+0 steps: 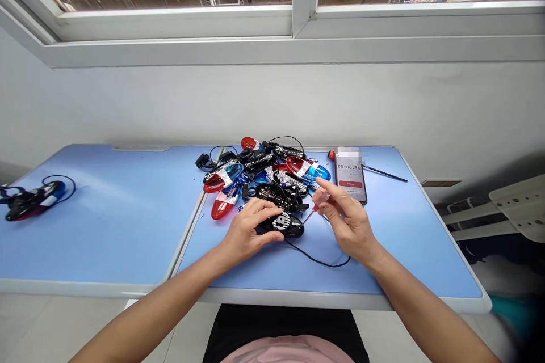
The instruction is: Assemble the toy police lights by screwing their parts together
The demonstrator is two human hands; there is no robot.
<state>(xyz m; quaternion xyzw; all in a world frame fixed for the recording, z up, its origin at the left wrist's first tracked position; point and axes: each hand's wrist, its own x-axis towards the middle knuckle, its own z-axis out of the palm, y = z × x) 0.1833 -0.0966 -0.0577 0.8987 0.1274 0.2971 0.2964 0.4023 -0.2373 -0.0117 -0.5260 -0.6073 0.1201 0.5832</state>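
On the blue table lies a black oval device (293, 227) with a round black-and-white patterned patch and a cable at its right. My left hand (251, 226) grips it from the left, thumb on the near side and fingers on the far side. In my right hand (347, 221) is a small screwdriver (315, 207) with a clear reddish handle, pinched by the fingers. Its thin shaft points down-left to the device's right end; whether the tip touches is too small to tell. Just behind is a pile of black housings (276, 195) and red-and-blue shells (307, 169).
A phone (351, 176) showing a timer lies right of the pile, with a thin black rod (385, 173) beside it. Another device with a cable (36, 199) is on the left table (114, 227). A wall and window stand behind; a white chair (506, 212) is at right.
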